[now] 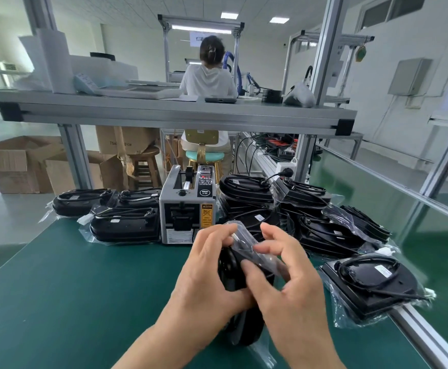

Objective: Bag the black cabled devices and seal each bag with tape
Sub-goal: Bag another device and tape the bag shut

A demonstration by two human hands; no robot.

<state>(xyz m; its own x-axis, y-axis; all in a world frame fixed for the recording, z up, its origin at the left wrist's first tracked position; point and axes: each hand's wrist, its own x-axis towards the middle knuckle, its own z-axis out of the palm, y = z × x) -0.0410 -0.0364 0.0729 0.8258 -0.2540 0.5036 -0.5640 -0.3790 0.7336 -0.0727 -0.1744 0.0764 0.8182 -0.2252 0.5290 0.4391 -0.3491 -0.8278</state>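
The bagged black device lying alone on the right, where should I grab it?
Take the bagged device by its near-left edge, coming from the left over the green mat: it lies flat and that edge looks free. Hold the hard body through the bag, not the loose cable on top.

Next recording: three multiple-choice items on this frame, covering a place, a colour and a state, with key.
1. The tape dispenser stands: A. between two groups of bagged devices; B. left of all devices; C. right of all devices.
2. The table mat is: A. grey; B. green; C. red.
3. The left hand and right hand: A. hang idle; B. both grip one black device; C. press the dispenser.
Key: 1A, bagged devices flank it; 2B, plainly green; 3B, both curl round it in its clear bag.
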